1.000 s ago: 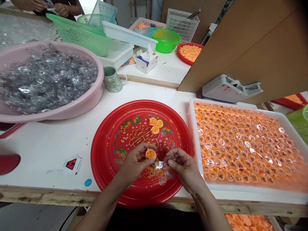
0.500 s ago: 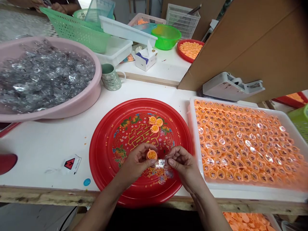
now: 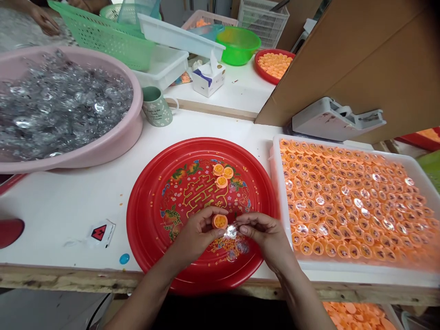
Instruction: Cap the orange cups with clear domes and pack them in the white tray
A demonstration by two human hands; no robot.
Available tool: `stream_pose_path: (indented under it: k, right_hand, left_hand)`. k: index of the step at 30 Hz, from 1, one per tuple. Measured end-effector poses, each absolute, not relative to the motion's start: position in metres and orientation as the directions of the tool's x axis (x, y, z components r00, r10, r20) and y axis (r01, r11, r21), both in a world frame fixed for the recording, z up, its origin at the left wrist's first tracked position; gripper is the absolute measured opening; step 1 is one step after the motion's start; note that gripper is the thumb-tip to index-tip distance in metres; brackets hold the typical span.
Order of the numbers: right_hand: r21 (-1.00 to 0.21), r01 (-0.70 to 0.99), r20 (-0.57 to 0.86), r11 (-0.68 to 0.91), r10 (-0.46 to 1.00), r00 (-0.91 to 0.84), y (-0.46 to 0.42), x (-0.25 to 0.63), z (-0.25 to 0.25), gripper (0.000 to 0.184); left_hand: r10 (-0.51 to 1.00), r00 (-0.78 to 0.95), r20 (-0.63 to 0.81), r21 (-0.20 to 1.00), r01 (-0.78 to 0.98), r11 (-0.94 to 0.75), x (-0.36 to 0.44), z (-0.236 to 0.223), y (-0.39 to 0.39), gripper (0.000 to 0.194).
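My left hand pinches a small orange cup filled with tiny orange beads, held over the red patterned plate. My right hand pinches a small clear plastic lid right beside the cup. Three more filled orange cups sit near the plate's far middle. Loose beads and a few clear lids lie on the plate under my hands. To the right, a white tray holds several rows of lidded orange cups.
A pink basin of clear lids stands at the left, with a green mug behind it. Green baskets, white trays, a tissue box, a green bowl and a red bowl of cups lie farther back. Another person's hand shows top left. A cardboard panel rises at right.
My right hand has brought the clear lid closer to the orange cup in my left hand. The view has tilted slightly; nothing else on the table has moved.
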State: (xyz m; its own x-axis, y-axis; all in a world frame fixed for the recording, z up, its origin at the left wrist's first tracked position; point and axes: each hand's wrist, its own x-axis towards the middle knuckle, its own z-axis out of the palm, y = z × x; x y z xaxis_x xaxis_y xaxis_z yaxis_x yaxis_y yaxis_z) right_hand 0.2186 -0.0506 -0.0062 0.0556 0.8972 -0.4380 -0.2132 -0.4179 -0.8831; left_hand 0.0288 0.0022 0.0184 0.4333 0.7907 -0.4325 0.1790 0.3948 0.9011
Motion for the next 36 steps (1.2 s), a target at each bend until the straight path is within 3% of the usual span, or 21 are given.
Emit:
stream_pose_path:
  k: [3, 6, 9, 12, 16, 19, 21, 25, 36]
  right_hand:
    - [-0.935, 0.019, -0.354, -0.354, 0.935, -0.029, -0.046, 0.222, 0.003, 0.006]
    - [-0.956, 0.255, -0.183, -0.142, 0.973, -0.144, -0.041, 0.221, 0.014, 0.014]
    - [-0.924, 0.379, -0.041, 0.057, 0.969, -0.245, -0.036, 0.217, 0.023, 0.023]
    - [-0.878, 0.454, 0.027, 0.153, 0.962, -0.273, -0.036, 0.212, 0.025, 0.028]
    - [-0.866, 0.491, 0.081, 0.098, 0.995, -0.054, -0.047, 0.205, 0.016, 0.024]
    - [-0.927, 0.363, -0.044, -0.097, 0.987, 0.153, -0.060, 0.198, 0.006, 0.014]
    - [-0.953, 0.256, -0.118, -0.164, 0.975, 0.188, -0.068, 0.196, 0.002, 0.009]
    - [-0.961, 0.252, -0.057, -0.112, 0.975, 0.214, -0.074, 0.195, 0.003, 0.003]
    - [-0.909, 0.398, 0.201, 0.126, 0.968, 0.153, -0.073, 0.198, 0.019, 0.021]
  left_hand:
    - [0.790, 0.448, -0.419, 0.907, 0.162, 0.389, 0.033, 0.013, -0.001, 0.033]
    - [0.770, 0.503, -0.393, 0.912, 0.105, 0.397, 0.039, 0.008, -0.006, 0.035]
    - [0.759, 0.560, -0.330, 0.940, 0.123, 0.319, 0.044, 0.009, -0.009, 0.031]
    - [0.768, 0.571, -0.290, 0.957, 0.170, 0.236, 0.044, 0.016, -0.011, 0.035]
    - [0.787, 0.541, -0.297, 0.955, 0.154, 0.255, 0.041, 0.021, -0.012, 0.047]
    - [0.826, 0.507, -0.244, 0.964, 0.218, 0.151, 0.039, 0.018, -0.014, 0.045]
    - [0.842, 0.511, -0.174, 0.966, 0.254, 0.045, 0.039, 0.017, -0.015, 0.046]
    - [0.832, 0.542, -0.117, 0.954, 0.295, -0.058, 0.039, 0.024, -0.015, 0.047]
    - [0.814, 0.573, -0.092, 0.946, 0.305, -0.107, 0.037, 0.034, -0.014, 0.039]
